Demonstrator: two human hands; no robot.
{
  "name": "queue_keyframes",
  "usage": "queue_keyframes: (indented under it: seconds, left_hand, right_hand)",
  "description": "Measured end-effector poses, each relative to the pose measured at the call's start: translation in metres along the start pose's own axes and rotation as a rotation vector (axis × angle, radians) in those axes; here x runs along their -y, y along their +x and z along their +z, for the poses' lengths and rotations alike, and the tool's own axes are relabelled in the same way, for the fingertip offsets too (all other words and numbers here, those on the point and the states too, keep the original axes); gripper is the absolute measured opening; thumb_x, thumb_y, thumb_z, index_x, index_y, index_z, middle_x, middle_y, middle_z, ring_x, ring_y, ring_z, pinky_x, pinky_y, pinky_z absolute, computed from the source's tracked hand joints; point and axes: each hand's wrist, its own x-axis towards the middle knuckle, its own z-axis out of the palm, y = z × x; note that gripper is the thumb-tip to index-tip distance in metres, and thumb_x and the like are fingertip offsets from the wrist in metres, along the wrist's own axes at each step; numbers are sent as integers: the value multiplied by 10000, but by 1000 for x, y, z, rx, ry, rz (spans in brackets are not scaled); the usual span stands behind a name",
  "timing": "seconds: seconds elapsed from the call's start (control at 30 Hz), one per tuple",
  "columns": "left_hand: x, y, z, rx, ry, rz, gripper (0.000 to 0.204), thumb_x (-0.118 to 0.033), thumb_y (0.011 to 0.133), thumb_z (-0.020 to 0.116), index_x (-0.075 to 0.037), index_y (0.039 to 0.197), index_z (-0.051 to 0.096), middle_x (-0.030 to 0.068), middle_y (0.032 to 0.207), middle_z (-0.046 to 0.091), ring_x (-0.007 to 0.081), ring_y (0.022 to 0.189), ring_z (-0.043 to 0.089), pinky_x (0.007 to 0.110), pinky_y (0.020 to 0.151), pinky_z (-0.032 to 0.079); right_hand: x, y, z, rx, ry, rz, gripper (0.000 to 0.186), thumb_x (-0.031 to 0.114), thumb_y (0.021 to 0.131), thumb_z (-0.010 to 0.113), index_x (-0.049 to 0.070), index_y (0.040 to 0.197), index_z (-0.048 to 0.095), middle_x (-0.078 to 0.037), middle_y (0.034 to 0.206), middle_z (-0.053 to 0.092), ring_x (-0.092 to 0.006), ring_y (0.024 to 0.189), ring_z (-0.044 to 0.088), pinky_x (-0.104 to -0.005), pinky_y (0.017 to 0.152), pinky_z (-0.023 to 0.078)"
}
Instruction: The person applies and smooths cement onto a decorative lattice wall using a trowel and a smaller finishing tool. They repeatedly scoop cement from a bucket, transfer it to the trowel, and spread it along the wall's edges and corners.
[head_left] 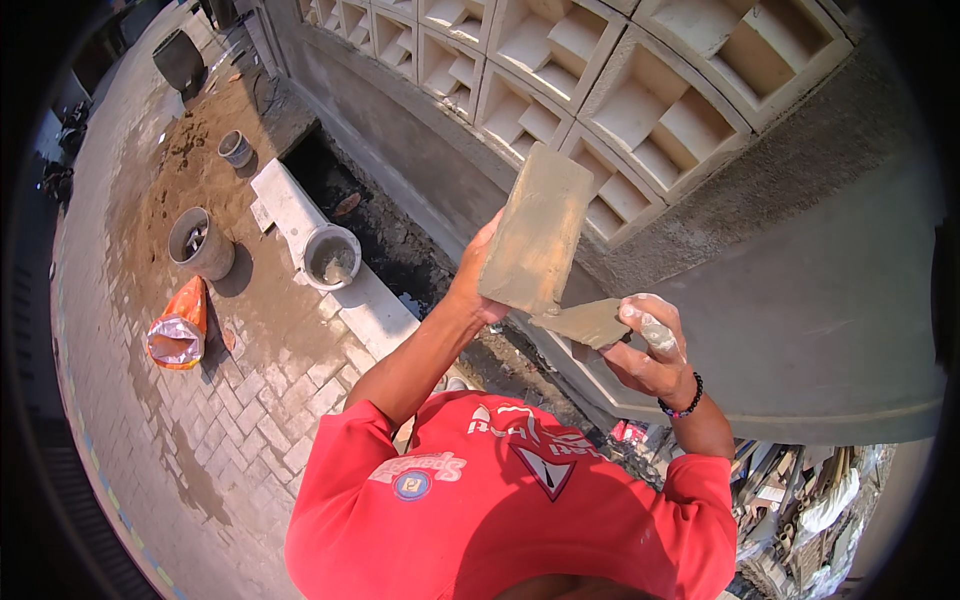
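Observation:
My left hand (470, 275) grips a rectangular board (535, 225) smeared with grey-tan mortar, its face turned up toward me. My right hand (655, 350), spotted with pale residue and with a beaded bracelet at the wrist, is closed on a trowel (578, 322) whose blade is coated grey and meets the lower right corner of the board. The trowel's handle is mostly hidden by my fingers. Behind the board stands a wall of pale ventilation blocks (650, 105), with smooth grey render (800, 320) below and to the right.
An open drain (345, 195) runs along the wall. A white slab (285, 200) beside it holds a bucket (330, 258). More buckets (200, 245), a sand pile (180, 150) and an orange sack (178, 325) sit on the paving (250, 420). Debris (810, 510) lies at lower right.

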Motion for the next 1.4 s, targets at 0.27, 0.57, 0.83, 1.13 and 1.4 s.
queue_keyframes:
  seconds: [0.27,0.57,0.83,1.13,1.4]
  left_hand:
    - [10,10,9,57,326,38,397,-261,944,536,-32,1248,425,77,1053,589,111,878,609,275,725,537]
    - [-7,1,18,46,459,77,389,-298,962,510,-34,1236,431,63,1010,587,70,833,581,242,695,516]
    - [-9,-23,-2,63,582,101,385,-252,960,512,-31,1265,433,65,1095,574,90,925,573,248,772,499]
    - [-14,-39,-65,-181,342,38,313,-246,948,533,-73,1200,465,54,1031,589,106,884,601,275,739,522]
    - [-4,-62,-89,-314,188,50,262,-191,939,535,-71,1165,480,65,1032,590,146,890,613,314,758,530]
  right_hand:
    - [-8,2,14,60,32,-35,310,32,622,759,60,920,680,-149,1177,541,-295,927,557,-380,676,523]
    - [-14,18,27,-28,-141,107,379,-61,608,756,83,940,645,-152,1204,516,-343,959,564,-410,749,499]
    - [-65,33,37,-218,-272,399,450,-43,662,732,74,1088,648,-186,1198,538,-345,1068,542,-398,892,444]
    - [-58,-12,31,-692,577,875,521,81,810,683,-40,1264,457,-147,1197,530,-251,1092,535,-361,953,428]
    - [-38,-16,40,-751,1461,1055,636,311,834,680,30,1326,391,-175,1169,550,-257,1014,573,-394,853,503]
